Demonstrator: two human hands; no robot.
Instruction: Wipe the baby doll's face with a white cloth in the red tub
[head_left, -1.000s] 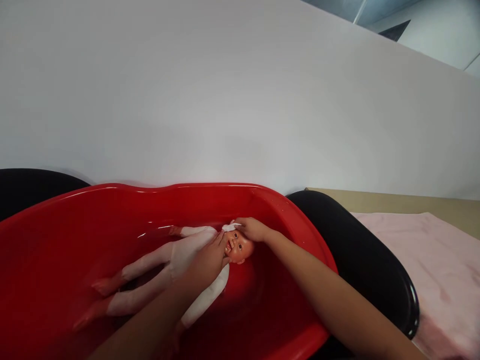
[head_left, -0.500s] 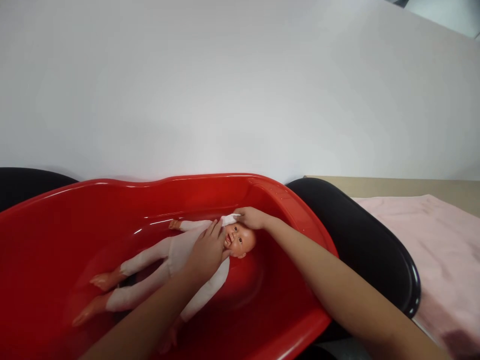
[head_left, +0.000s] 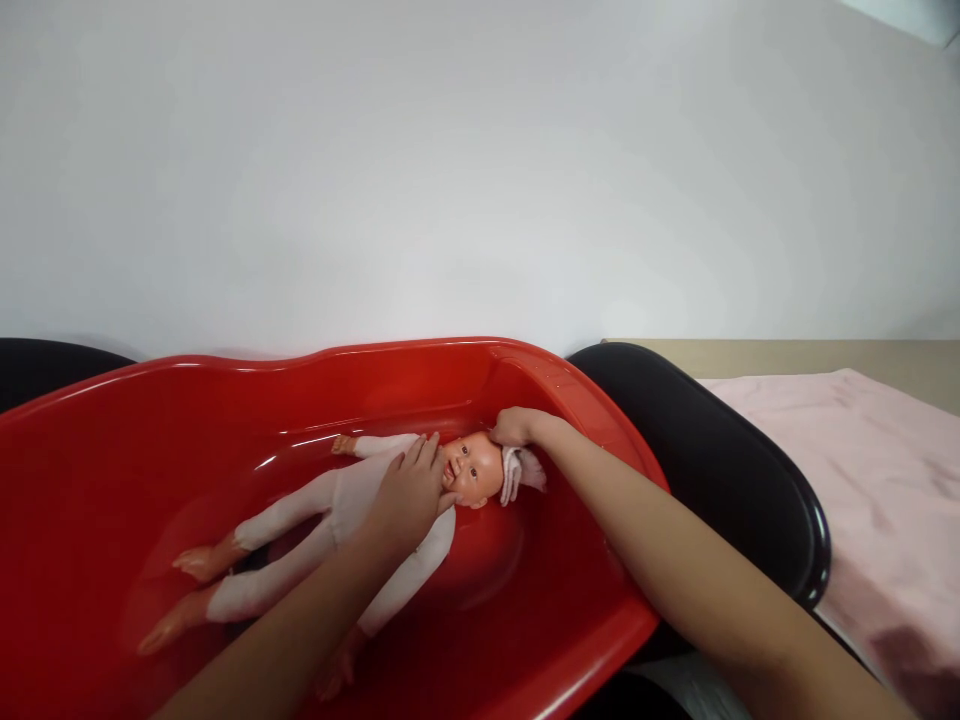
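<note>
A baby doll (head_left: 367, 490) with a soft white body lies face up in a red baby bathtub (head_left: 225, 400), its head toward the right end. My left hand (head_left: 412, 490) rests on the doll's upper chest by the neck, fingers stretched out. At the top of the doll's head, my right hand (head_left: 514, 427) is closed on a small whitish washcloth (head_left: 520, 472), which hangs down against the crown. The right fingertips are partly hidden behind the hand. What looks like shallow water surrounds the doll's legs.
A black chair (head_left: 705, 460) stands under the tub's right end, and another black chair back (head_left: 60, 365) shows at the left. A pink towel (head_left: 885, 470) is spread on a surface at the right. Behind the tub rises a white wall (head_left: 450, 180).
My right hand has moved the washcloth from the far side of the doll's face to the top of its head. My left hand stays on the chest. The view has shifted slightly.
</note>
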